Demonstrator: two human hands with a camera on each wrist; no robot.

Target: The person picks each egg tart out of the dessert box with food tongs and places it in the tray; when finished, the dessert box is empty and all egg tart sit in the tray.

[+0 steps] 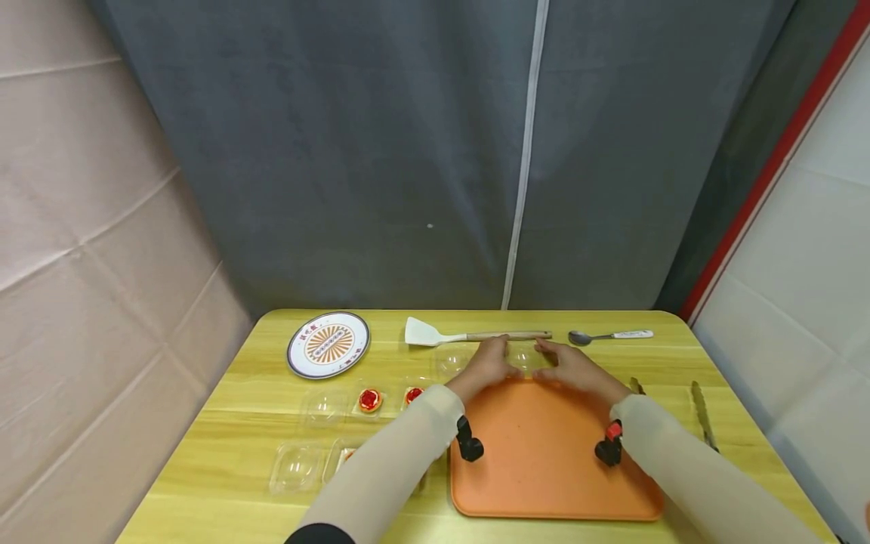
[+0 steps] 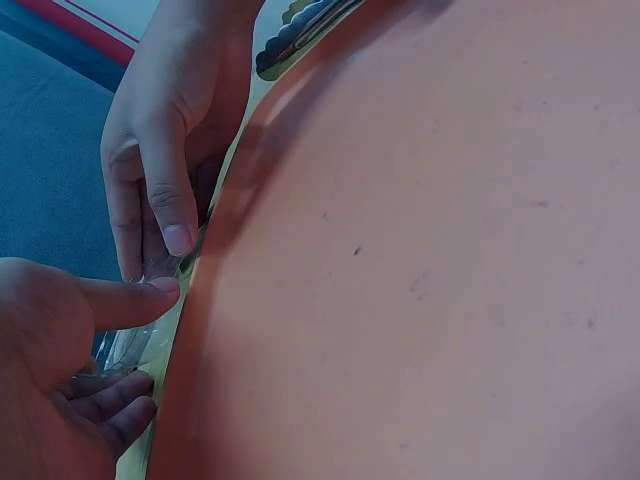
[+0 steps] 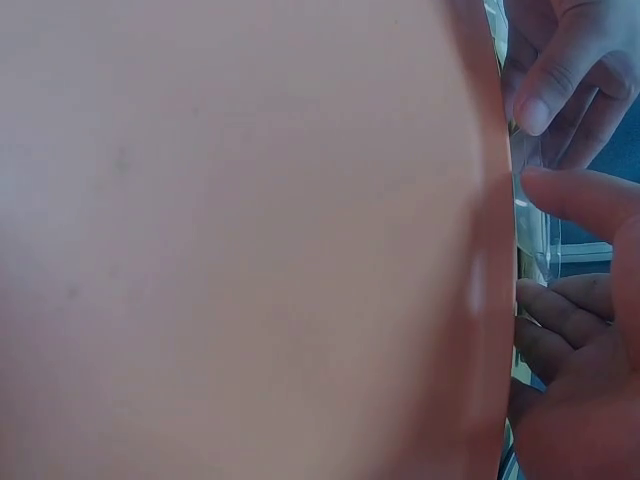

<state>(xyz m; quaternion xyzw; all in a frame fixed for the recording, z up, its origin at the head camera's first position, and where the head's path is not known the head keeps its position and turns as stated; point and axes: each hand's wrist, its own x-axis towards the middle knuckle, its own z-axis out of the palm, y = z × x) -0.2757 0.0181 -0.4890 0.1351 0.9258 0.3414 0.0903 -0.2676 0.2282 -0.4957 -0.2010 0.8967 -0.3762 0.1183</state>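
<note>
Both hands meet just beyond the far edge of an orange tray (image 1: 544, 453), at a clear plastic box (image 1: 522, 357). My left hand (image 1: 488, 367) holds the box from the left, and my right hand (image 1: 576, 369) grips it from the right. In the left wrist view, the clear plastic (image 2: 130, 345) shows between the left thumb and fingers. The right wrist view has the two thumbs close together over the plastic (image 3: 537, 232). Fingers and tray rim hide much of the box, so its contents cannot be made out.
Left of the tray are open clear boxes (image 1: 294, 467), some with small red-topped tarts (image 1: 370, 400). A patterned plate (image 1: 329, 345) lies back left. Behind the hands is a white spatula (image 1: 424, 333); a spoon (image 1: 612, 335) and tongs (image 1: 703, 414) lie right.
</note>
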